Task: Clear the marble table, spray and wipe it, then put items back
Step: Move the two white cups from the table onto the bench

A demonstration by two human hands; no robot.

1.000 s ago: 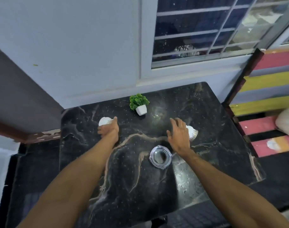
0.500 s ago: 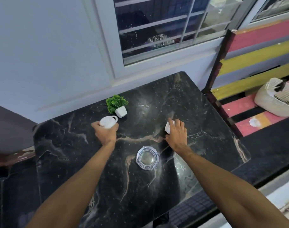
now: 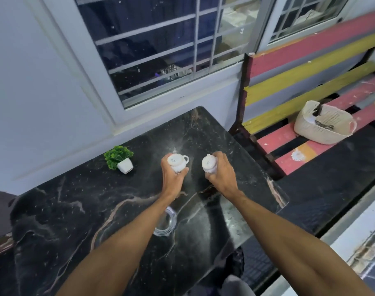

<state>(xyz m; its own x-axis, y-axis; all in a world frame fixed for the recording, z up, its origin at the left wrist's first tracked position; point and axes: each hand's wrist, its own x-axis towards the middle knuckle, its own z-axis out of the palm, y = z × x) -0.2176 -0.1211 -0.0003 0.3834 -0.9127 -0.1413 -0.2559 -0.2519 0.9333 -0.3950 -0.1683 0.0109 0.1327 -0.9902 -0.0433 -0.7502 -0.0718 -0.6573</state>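
Both cups lifted: left hand (image 3: 173, 178) cup (image 3: 177, 163), right hand (image 3: 221, 178) cup (image 3: 208, 164).

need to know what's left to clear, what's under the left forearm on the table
A clear glass dish sits on the marble table, its near-left part covered by the left forearm. Whether anything lies inside it cannot be told.

Barred window (image 3: 161, 45), striped slatted bench (image 3: 310, 67) — woven basket (image 3: 323, 124) resting on it
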